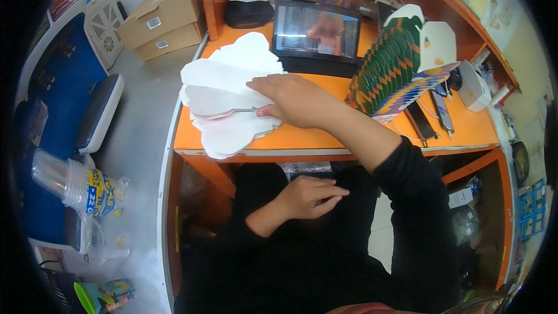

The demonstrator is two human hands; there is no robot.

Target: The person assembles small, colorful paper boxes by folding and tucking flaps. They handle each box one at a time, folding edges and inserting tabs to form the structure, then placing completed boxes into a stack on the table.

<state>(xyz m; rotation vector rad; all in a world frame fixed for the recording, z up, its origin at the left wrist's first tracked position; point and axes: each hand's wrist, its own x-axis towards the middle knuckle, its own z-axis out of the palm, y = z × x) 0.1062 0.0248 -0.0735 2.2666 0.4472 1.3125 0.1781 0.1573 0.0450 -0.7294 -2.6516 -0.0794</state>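
On the left part of the orange desk lies a spread pile of white die-cut card pieces (224, 96) with rounded lobes, overlapping one another. My right hand (290, 100) reaches across from the right and rests at the pile's right edge. Its fingers lie stretched out over the card and the thumb is held apart, near a greyish card edge. Over my lap, below the desk edge, my left hand (311, 197) is empty with its fingers loosely extended. To the right stands a fanned row of green and orange patterned card pieces (386, 61) with white flaps.
A tablet (317, 29) stands behind the pile, beside a black-and-white cap-like object (249, 9). Phones (443, 111) and a white box (474, 86) lie at the right. Cardboard boxes (163, 20), stacked plastic cups (87, 186) and a green-rimmed cup (104, 295) are at the left.
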